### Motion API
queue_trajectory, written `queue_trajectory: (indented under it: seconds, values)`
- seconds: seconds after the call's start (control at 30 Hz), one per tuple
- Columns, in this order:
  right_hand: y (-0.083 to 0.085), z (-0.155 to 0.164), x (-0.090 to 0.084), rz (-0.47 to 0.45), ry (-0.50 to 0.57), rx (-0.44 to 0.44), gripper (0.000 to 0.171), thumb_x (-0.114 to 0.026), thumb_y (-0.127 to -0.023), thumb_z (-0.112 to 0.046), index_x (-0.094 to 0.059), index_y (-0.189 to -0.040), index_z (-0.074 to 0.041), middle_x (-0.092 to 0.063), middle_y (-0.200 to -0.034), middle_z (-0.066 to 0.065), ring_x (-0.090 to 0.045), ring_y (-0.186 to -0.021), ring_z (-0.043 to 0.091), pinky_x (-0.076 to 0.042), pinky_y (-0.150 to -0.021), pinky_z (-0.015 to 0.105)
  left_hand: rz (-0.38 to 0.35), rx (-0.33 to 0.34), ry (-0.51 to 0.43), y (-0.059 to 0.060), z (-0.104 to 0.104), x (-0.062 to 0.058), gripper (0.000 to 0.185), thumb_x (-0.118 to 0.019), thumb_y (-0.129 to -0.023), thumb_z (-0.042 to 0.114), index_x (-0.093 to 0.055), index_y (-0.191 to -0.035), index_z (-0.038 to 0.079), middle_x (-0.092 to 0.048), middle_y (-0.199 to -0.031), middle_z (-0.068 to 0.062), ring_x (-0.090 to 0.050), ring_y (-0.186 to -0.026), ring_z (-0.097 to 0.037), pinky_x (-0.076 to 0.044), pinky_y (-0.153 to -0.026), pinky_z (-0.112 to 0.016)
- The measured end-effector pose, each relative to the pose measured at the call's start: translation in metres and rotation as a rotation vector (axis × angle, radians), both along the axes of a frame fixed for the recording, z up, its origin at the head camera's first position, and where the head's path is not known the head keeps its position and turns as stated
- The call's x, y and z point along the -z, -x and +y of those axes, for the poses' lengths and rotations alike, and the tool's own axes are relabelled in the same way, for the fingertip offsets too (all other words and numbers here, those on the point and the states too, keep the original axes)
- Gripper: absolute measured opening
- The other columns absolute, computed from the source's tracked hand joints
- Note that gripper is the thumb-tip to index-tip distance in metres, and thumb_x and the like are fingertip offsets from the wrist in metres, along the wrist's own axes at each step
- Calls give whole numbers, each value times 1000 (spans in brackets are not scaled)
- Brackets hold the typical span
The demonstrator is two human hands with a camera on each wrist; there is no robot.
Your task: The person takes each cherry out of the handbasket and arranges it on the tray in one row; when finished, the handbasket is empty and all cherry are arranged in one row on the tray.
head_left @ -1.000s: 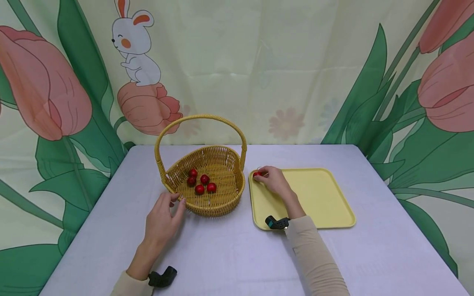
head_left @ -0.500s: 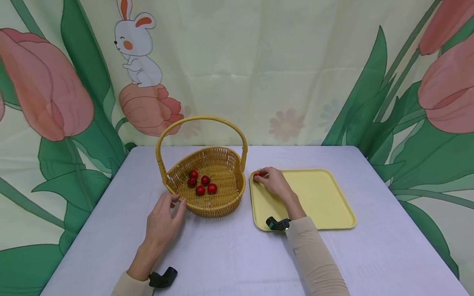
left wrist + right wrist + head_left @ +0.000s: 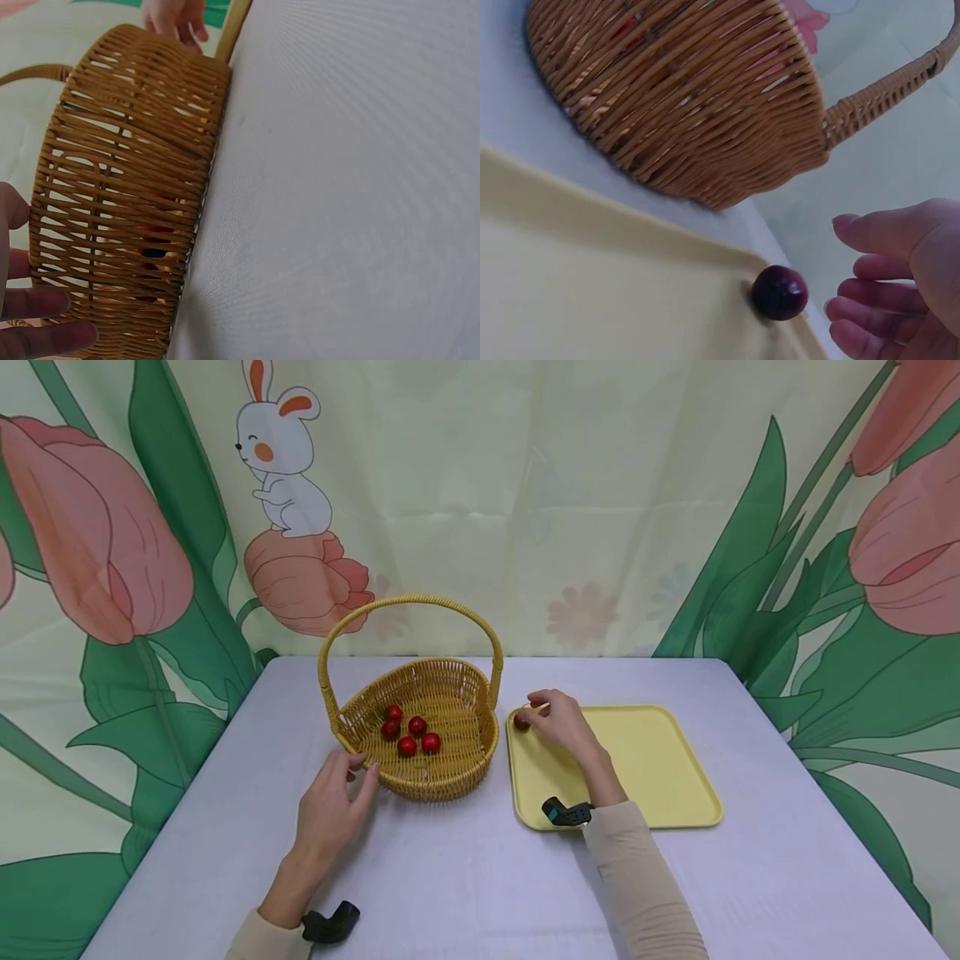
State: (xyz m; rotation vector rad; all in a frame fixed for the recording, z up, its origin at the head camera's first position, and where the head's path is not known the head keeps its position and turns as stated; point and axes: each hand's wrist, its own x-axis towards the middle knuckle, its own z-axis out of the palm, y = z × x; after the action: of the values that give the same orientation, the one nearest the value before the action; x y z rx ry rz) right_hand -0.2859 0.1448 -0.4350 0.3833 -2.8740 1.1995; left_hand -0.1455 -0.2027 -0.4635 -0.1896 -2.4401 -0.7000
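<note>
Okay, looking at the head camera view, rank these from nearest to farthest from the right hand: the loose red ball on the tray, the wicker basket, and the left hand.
1. The red ball: in the yellow tray's far-left corner, just beside the right hand's fingers.
2. The wicker basket: left of the tray.
3. The left hand: at the basket's near-left rim, beyond it.

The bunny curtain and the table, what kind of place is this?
Probably a staged play or recording corner, not a kitchen: a cartoon rabbit-and-tulip backdrop hangs behind a cloth-covered table holding only a wicker basket of small red fruits and a yellow tray.
</note>
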Motion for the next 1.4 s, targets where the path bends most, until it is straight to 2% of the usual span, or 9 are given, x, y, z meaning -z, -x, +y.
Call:
queue_trajectory:
  seconds: [0.3, 0.6, 0.8, 0.93, 1.1, 1.4]
  values:
    - [-7, -3, -21, 113, 55, 1, 44, -70, -94, -29, -63, -128, -3, -66, -122, 15, -67, -102, 29, -56, -85, 44, 7, 2, -6, -1, 1, -1, 27, -67, -94, 24, -63, -109, 2, -65, -98, -9, -61, -82, -21, -52, -62, -35]
    - [-18, -10, -43, 241, 168, -38, 34, -73, -91, -20, -66, -120, -3, -69, -115, 15, -70, -98, 26, -58, -84, 41, -1, 0, -9, 0, 1, -2, 29, -67, -94, 25, -64, -110, 1, -66, -99, -11, -61, -82, -21, -52, -62, -34]
    - [-29, -20, -55, 297, 209, -106, 31, -74, -89, -14, -66, -117, -2, -70, -111, 19, -71, -95, 26, -59, -82, 43, 2, -1, -10, -1, 2, -2, 29, -67, -94, 24, -64, -110, 1, -66, -98, -11, -61, -82, -22, -51, -61, -34]
    - [-32, -29, -58, 344, 201, -160, 29, -75, -88, -12, -67, -114, 0, -70, -106, 16, -71, -91, 25, -59, -79, 40, 6, 0, -10, -1, 2, -2, 28, -67, -94, 24, -64, -109, 1, -66, -98, -10, -61, -82, -22, -52, -62, -35]
    - [-33, -39, -59, 363, 186, -221, 28, -73, -89, -11, -67, -114, 1, -70, -105, 16, -70, -91, 23, -59, -77, 36, 2, 4, -11, 1, 1, -1, 27, -67, -94, 24, -64, -109, 2, -66, -98, -9, -61, -82, -21, -52, -63, -35]
    - [-32, -63, -61, 336, 187, -293, 29, -73, -89, -10, -67, -115, 2, -72, -105, 15, -70, -91, 24, -59, -79, 38, 5, 0, -18, 1, 1, 1, 27, -67, -94, 24, -64, -109, 2, -66, -97, -10, -62, -81, -21, -51, -61, -33]
